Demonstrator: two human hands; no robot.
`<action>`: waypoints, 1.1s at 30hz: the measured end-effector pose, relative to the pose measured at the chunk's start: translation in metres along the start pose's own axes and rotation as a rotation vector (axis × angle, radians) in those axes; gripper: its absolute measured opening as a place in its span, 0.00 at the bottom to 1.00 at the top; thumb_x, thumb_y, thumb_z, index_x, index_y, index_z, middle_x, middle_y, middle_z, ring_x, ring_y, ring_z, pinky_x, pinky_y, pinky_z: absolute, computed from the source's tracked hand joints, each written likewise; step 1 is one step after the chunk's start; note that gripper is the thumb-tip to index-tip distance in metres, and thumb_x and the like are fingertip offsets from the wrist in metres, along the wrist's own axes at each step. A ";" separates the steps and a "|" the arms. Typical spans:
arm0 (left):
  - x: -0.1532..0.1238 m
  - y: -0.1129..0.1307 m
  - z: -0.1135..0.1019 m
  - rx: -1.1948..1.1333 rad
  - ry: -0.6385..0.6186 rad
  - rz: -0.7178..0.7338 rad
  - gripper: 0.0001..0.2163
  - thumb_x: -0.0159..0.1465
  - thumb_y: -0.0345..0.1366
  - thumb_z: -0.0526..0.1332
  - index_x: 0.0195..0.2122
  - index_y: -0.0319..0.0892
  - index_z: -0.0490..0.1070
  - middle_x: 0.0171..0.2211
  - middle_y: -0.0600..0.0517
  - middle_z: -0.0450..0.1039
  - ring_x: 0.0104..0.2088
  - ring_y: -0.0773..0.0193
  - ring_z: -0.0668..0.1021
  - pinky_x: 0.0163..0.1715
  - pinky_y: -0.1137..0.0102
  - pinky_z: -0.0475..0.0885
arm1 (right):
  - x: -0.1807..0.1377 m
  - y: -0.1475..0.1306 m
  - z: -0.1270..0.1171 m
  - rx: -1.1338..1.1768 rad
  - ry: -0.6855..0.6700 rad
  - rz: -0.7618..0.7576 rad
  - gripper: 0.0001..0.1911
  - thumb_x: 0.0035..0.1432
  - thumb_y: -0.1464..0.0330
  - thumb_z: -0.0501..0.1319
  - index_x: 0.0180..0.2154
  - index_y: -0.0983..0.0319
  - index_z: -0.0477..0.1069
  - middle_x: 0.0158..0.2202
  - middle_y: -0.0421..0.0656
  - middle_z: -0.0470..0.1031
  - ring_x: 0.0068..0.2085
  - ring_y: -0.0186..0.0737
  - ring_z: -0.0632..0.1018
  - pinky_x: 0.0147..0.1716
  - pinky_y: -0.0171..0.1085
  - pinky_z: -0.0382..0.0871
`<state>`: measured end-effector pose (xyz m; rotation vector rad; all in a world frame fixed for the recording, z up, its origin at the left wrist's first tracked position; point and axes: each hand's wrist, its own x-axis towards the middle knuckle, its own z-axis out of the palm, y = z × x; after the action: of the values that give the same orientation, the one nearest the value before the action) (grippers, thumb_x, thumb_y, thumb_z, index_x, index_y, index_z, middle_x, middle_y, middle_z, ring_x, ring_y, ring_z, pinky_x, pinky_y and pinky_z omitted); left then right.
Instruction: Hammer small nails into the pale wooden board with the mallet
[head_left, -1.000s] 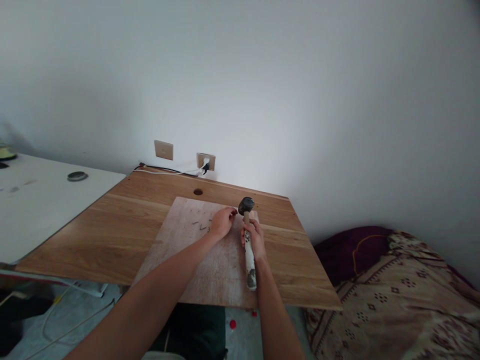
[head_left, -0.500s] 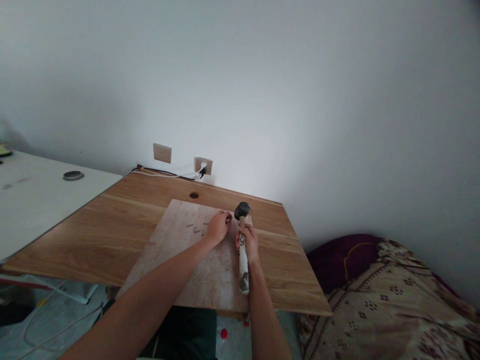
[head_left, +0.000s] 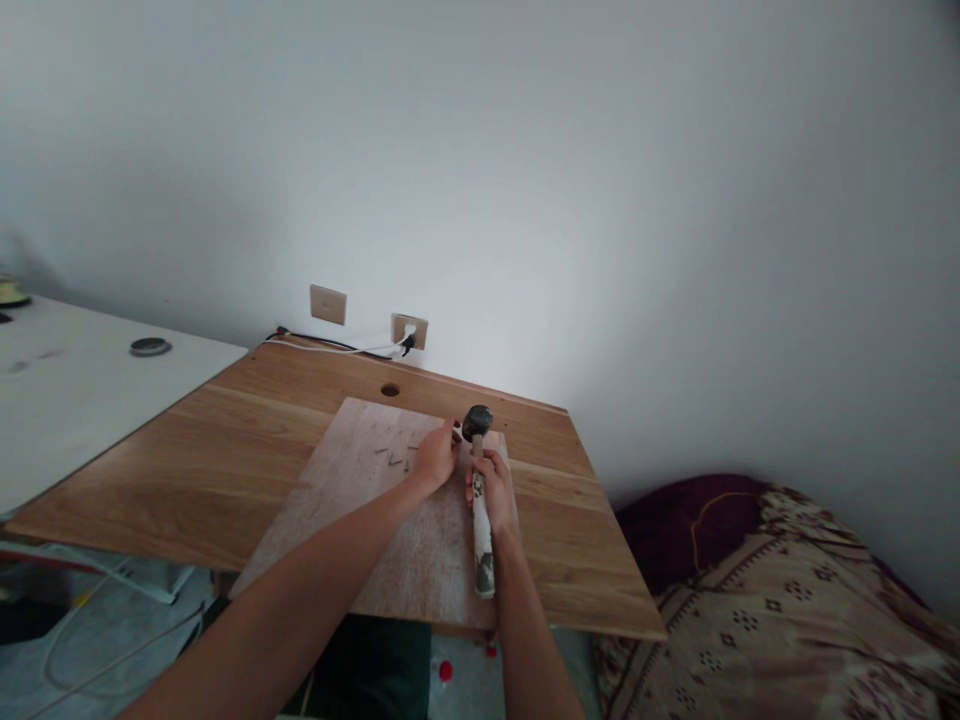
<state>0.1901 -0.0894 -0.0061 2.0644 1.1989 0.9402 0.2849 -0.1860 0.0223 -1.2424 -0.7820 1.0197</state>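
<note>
My right hand [head_left: 491, 483] is closed around the handle of a mallet [head_left: 483, 545]. It has a dark, rounded head and a worn handle with flaking white covering. The head sits just right of my left hand [head_left: 437, 455], near the far edge of a pale wooden board [head_left: 405, 565]. On that hand the fingertips are pinched together over the board; whatever is between them is too small to make out. Several loose nails [head_left: 395, 461] lie on the board, left of my left hand.
The board rests on a wooden tabletop [head_left: 202, 470] with a round hole. A white table [head_left: 67, 400] with a dark round lid [head_left: 150, 346] adjoins on the left. Cables run to a wall socket [head_left: 409, 331]. Patterned fabric [head_left: 787, 610] is heaped at the right.
The mallet has shifted slightly left, its head closer to the fingers of my left hand. My left hand stays nearly in place, its fingers turned slightly. The nails have not moved.
</note>
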 end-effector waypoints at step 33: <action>-0.001 -0.001 0.002 0.045 -0.013 -0.039 0.21 0.62 0.22 0.57 0.56 0.42 0.65 0.42 0.47 0.81 0.42 0.58 0.81 0.41 0.67 0.72 | 0.009 0.009 0.001 -0.147 -0.032 0.108 0.18 0.52 0.50 0.64 0.34 0.57 0.69 0.16 0.32 0.68 0.11 0.35 0.65 0.09 0.34 0.56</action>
<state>0.1910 -0.0897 -0.0086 2.0710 1.2595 0.8882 0.2860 -0.1773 0.0130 -1.4100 -0.8341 1.0867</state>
